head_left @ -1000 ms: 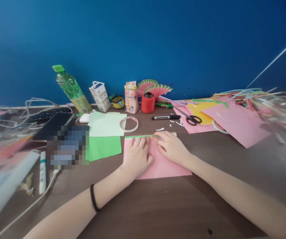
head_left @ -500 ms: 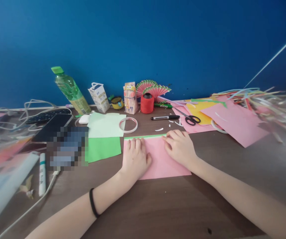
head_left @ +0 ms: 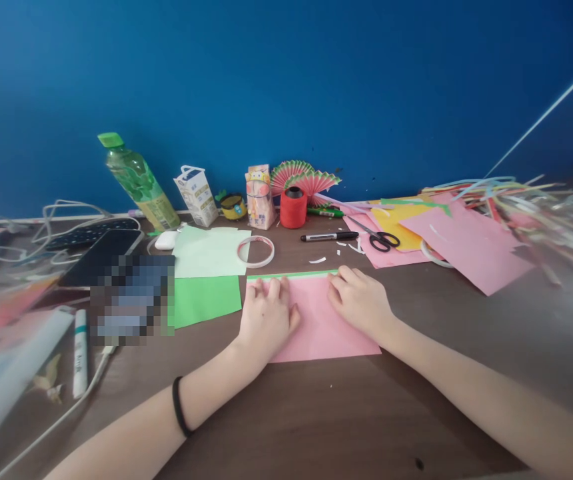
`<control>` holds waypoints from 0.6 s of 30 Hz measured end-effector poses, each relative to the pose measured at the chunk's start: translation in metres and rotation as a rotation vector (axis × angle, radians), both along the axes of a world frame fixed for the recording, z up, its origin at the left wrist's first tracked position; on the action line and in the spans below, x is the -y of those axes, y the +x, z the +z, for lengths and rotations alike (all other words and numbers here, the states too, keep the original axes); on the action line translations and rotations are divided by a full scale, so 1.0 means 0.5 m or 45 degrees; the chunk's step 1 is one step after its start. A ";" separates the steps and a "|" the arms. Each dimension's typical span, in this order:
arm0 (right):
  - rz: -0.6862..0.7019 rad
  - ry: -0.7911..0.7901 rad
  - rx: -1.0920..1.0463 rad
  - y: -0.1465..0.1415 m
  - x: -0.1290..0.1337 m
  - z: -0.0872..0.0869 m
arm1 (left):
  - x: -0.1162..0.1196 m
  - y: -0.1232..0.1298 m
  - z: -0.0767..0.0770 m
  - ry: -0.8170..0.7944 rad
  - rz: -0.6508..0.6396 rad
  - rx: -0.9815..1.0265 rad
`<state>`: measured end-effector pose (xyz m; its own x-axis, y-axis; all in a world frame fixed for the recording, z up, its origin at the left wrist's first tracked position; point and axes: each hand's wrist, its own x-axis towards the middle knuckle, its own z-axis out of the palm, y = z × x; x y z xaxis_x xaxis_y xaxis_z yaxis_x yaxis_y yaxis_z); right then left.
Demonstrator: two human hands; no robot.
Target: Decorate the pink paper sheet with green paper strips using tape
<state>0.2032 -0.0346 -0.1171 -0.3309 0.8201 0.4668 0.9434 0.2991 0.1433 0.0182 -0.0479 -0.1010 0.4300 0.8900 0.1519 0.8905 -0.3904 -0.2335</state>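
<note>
A pink sheet of paper [head_left: 316, 327] lies flat on the brown table, with a narrow green and white strip [head_left: 306, 274] along its far edge. My left hand [head_left: 268, 317] rests on the sheet's left part, its fingers apart and bent, the tips near the strip. On the right, my right hand [head_left: 359, 300] has its thumb and fingers drawn together at the far edge, near the strip's right end. Its fingertips press on or pinch the paper there.
Beyond the sheet lie a tape roll [head_left: 256, 252], a black marker [head_left: 329, 237], scissors [head_left: 384, 240] and white scraps. Green paper [head_left: 206, 300] and a blurred-out phone [head_left: 134, 293] are at left. Behind stand a bottle [head_left: 141, 183], cartons and red thread [head_left: 293, 208]. Pink paper [head_left: 471, 250] lies right.
The view has shifted slightly. My left hand's fingers have bent more and its hand has slid a little toward me and left. My right hand stays at the paper's far edge.
</note>
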 end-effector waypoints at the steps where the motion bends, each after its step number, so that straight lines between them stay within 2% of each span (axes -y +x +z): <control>1: -0.011 -0.008 0.013 -0.002 0.001 0.000 | -0.001 -0.001 0.000 0.001 -0.011 -0.003; 11: -0.058 -0.055 0.090 -0.021 0.011 0.007 | 0.002 0.009 0.004 -0.049 0.014 -0.002; 18: 0.057 -0.089 -0.015 -0.015 0.002 0.007 | 0.014 0.012 -0.002 -0.016 0.060 -0.036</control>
<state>0.1955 -0.0354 -0.1136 -0.3631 0.8352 0.4130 0.9302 0.3501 0.1099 0.0240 -0.0549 -0.1020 0.3916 0.9111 0.1287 0.9010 -0.3513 -0.2545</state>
